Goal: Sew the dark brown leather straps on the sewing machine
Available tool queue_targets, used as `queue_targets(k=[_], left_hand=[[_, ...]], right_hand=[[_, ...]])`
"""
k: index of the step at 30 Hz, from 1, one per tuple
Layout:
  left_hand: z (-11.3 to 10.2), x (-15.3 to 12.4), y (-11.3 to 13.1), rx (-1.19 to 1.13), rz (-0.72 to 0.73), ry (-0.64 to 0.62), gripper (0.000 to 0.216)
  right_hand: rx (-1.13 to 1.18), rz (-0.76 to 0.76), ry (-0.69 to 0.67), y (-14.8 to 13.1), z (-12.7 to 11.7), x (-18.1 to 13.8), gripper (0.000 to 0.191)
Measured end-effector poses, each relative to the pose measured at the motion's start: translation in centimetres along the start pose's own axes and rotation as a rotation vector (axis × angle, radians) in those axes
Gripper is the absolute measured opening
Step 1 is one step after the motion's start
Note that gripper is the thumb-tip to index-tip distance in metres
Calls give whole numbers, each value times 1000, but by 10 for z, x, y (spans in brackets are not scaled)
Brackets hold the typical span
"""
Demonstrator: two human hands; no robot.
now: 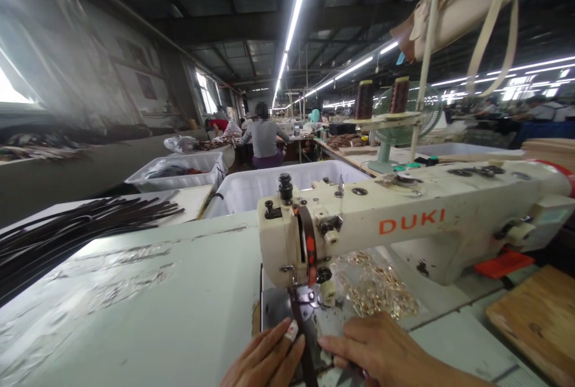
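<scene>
A cream sewing machine (pixel 404 219) marked DUKI stands on the table. A dark narrow strap (pixel 300 321) runs from under its presser foot toward me. My left hand (pixel 265 360) lies flat to the left of the strap, fingers stretched out and touching its edge, one fingertip taped. My right hand (pixel 381 351) rests to the right of the strap, fingers curled down on the machine bed, with a small dark tool partly showing under it. A clear bag of gold metal fittings (pixel 377 288) lies just behind my right hand.
A bundle of dark straps (pixel 76 225) lies at the left on the pale table (pixel 148 297). White bins (pixel 251 186) stand behind the table. A wooden board (pixel 534 315) sits at the right. A fan (pixel 399 117), thread cones and a hanging handbag (pixel 458 3) are above. A person sits far ahead.
</scene>
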State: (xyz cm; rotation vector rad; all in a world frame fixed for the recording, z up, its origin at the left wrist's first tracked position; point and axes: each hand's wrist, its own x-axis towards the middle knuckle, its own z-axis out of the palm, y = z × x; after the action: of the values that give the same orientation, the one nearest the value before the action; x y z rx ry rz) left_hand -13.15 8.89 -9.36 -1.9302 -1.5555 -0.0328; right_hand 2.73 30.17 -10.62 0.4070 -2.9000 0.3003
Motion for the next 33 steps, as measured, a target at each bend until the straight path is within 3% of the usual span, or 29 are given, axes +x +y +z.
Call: queue_targets(k=[3, 6, 13, 19, 23, 29, 33], left_hand=[[-3, 2, -3, -52, -23, -17, 46], [-4, 1, -1, -104, -84, -33, 49], [16, -3, -8, -420, -261, 64, 26], [29, -1, -28, -776, -374, 22, 18], [34, 2, -36, -798, -399, 58, 20], [41, 8, -49, -751, -467, -26, 34], [42, 13, -63, -727, -505, -90, 25]], right_hand=[[34, 56, -50, -3, -4, -3, 63], [47, 75, -74, -5, -7, -4, 69], [12, 83, -69, -6, -5, -3, 64], [-14, 57, -31, -6, -5, -2, 53], [-11, 47, -34, -6, -8, -1, 47], [-35, 50, -21, -5, -5, -1, 43], [-46, 45, 2, -4, -2, 0, 38]])
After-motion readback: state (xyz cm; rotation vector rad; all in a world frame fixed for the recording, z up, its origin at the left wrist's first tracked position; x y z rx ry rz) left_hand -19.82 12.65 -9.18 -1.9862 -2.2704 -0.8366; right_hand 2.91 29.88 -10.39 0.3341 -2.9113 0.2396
